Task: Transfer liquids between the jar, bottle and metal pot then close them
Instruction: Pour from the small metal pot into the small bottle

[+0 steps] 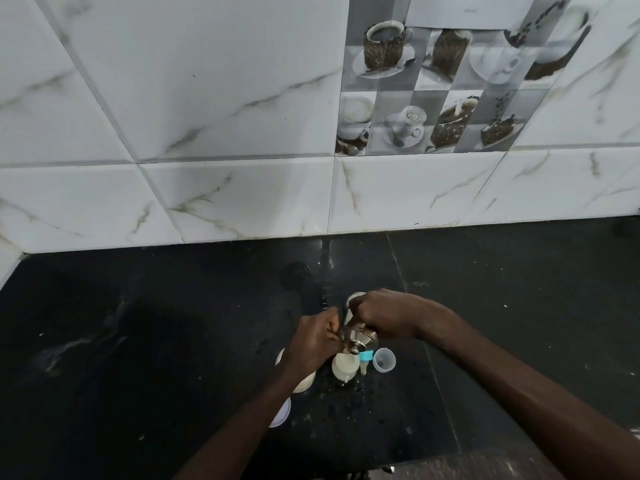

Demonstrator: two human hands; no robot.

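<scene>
Tilting over the bottle [343, 368] at bench [519, 306] centre, metal pot [358, 336] was clamped by right hand [381, 315] at its handle; left hand [313, 341] pinched its rim. Judged rigid, slick, heavy with liquid; bottle light, tippable. Jar [304, 382] lay partly hidden beneath the left wrist.

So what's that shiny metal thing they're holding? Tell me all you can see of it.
It looks like a small polished steel pot with ridged rings round its body and a round knob facing the camera. It is held tipped over above the dark countertop, directly over a small bottle of pale liquid. The right hand grips it from above and the left hand steadies its side. Whether liquid is flowing cannot be seen.
</scene>
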